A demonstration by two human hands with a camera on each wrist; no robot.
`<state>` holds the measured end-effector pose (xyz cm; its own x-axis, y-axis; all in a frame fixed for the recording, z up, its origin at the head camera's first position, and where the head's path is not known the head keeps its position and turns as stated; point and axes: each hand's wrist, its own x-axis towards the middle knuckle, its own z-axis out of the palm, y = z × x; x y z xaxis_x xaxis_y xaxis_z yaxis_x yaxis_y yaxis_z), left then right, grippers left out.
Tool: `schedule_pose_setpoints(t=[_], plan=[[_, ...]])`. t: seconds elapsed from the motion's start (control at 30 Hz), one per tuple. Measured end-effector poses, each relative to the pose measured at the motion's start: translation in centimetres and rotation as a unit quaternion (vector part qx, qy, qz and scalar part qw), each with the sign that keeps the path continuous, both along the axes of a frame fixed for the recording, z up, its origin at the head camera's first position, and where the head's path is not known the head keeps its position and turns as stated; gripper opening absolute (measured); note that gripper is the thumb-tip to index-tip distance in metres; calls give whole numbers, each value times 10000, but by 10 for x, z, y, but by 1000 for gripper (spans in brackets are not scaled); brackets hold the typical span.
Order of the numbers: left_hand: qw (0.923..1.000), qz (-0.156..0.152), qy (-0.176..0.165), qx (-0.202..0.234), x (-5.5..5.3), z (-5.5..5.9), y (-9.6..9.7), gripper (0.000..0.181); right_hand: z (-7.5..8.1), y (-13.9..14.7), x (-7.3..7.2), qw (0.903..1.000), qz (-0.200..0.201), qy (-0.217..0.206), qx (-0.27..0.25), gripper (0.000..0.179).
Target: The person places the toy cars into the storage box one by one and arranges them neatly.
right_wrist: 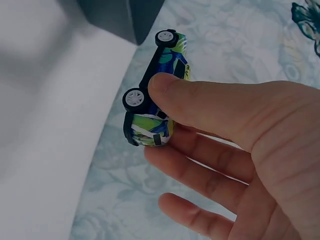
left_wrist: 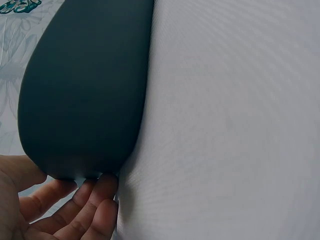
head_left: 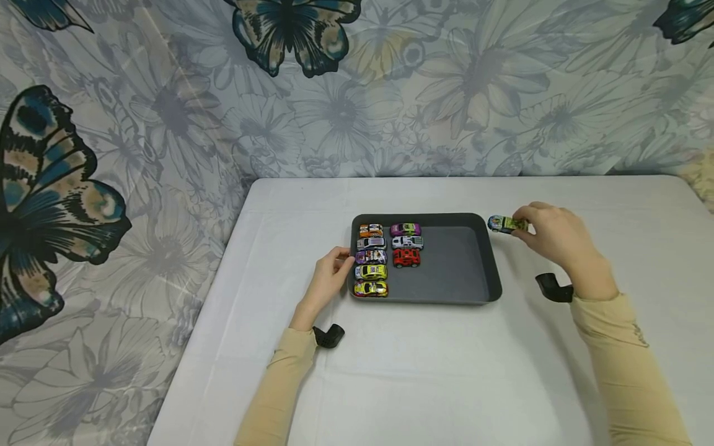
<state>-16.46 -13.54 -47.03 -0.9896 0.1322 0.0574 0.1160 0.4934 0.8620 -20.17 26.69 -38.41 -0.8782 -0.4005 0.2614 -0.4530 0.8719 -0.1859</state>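
Observation:
My right hand [head_left: 558, 238] pinches a green, yellow and blue toy car [head_left: 506, 224] just beyond the dark grey tray's [head_left: 452, 272] right rim. In the right wrist view, the thumb presses along the car's [right_wrist: 167, 62] side and its wheels face left. My left hand [head_left: 327, 279] holds the tray's left edge, with thumb and curled fingers against its end wall in the left wrist view. Several toy cars fill a column along the tray's left side, including an orange one [head_left: 370, 230] and yellow ones. Beside them stand a purple-green car [head_left: 405, 229], a white car [head_left: 407, 242] and a red car [head_left: 406, 257].
A white cloth [head_left: 413, 371] covers the table beneath the tray. Floral fabric with butterflies [head_left: 290, 37] hangs behind and to the left. Each wrist carries a black camera mount, one near the left hand [head_left: 329, 336] and another by the right [head_left: 554, 288].

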Motion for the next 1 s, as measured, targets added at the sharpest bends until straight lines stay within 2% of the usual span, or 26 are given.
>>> schedule_pose_setpoints(t=[0.27,0.57,1.0], plan=[[10000,-15,63,-15,0,0,-1,26,4,-19,6,9993,315,152,-89,22],[10000,3,66,25,-1,-1,0,25,2,-35,13,9984,508,236,-17,21],[10000,-7,6,12,-1,-1,0,26,-5,-62,19,9956,902,-104,245,26]])
